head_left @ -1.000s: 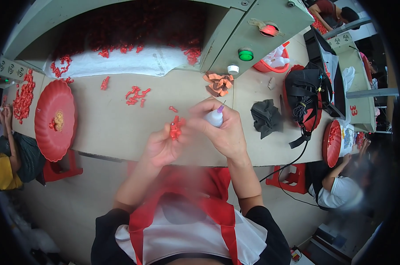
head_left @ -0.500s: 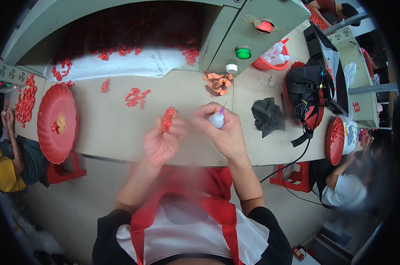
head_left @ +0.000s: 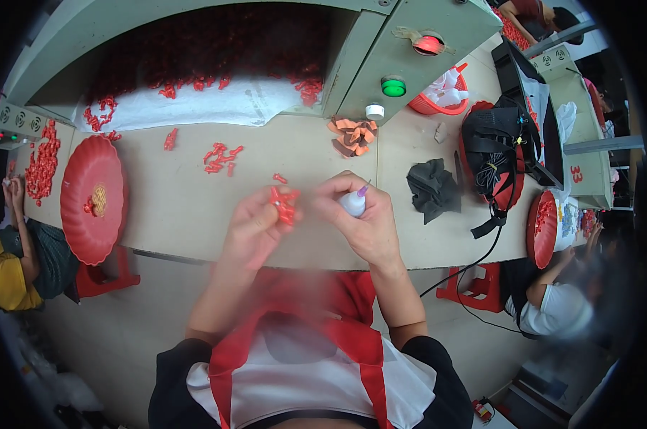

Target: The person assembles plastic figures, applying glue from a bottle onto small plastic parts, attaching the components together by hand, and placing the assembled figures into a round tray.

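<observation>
Several small red plastic-looking pieces (head_left: pixel 285 207) are gripped in the fingers of my left hand (head_left: pixel 250 227), over the near part of the table. Their exact kind is too small to make out. My right hand (head_left: pixel 372 227) is wrapped round a small white squeeze bottle (head_left: pixel 353 204) with a purple needle tip pointing up and to the right. The two hands are close together but apart. Just beyond my left fingers a single red piece (head_left: pixel 280 178) lies on the table, and a loose cluster of similar pieces (head_left: pixel 222 159) sits farther off.
A green-grey machine (head_left: pixel 402 68) with a cloth-lined opening full of red pieces stands at the back. Left is a red scalloped tray (head_left: pixel 77 214); right are orange-and-brown strips (head_left: pixel 353 136), a black cloth (head_left: pixel 432 189) and a black bag (head_left: pixel 491 136). People sit on both sides.
A single red piece now lies on the table beyond my left hand. My left hand has turned and drawn slightly nearer, its red pieces shifted. My right hand has tilted the bottle a little rightward.
</observation>
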The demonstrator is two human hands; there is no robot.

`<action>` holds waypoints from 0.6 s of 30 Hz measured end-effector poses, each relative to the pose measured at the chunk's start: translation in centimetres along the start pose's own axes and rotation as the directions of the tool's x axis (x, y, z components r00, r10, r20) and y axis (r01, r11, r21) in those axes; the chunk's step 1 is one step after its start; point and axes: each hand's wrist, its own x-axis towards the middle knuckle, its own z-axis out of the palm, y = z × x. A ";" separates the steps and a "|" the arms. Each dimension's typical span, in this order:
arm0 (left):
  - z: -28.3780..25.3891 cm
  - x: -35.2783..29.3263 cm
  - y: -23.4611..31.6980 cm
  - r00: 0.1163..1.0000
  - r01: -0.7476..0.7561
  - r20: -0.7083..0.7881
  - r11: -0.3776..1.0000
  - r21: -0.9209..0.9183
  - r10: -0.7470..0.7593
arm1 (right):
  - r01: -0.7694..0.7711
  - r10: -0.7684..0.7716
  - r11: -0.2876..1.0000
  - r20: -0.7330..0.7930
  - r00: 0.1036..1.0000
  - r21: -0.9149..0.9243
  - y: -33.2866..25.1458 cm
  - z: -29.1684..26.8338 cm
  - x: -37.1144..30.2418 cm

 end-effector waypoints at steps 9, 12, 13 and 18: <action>4.1 -0.9 0.2 0.826 -0.358 0.376 -0.123 0.926 0.420 | -0.176 0.150 0.959 0.129 0.980 0.223 -0.8 0.1 -0.1; 4.5 -0.7 0.1 0.807 -0.340 0.368 -0.147 0.929 0.462 | -0.266 0.233 0.925 0.147 0.961 0.271 -0.4 0.1 -0.1; 4.6 -0.7 0.0 0.799 -0.334 0.360 -0.143 0.932 0.482 | -0.269 0.233 0.920 0.154 0.960 0.284 -0.2 0.1 -0.1; 4.3 -0.8 0.0 0.806 -0.333 0.376 -0.174 0.927 0.457 | -0.270 0.229 0.922 0.171 0.958 0.278 0.0 0.1 0.0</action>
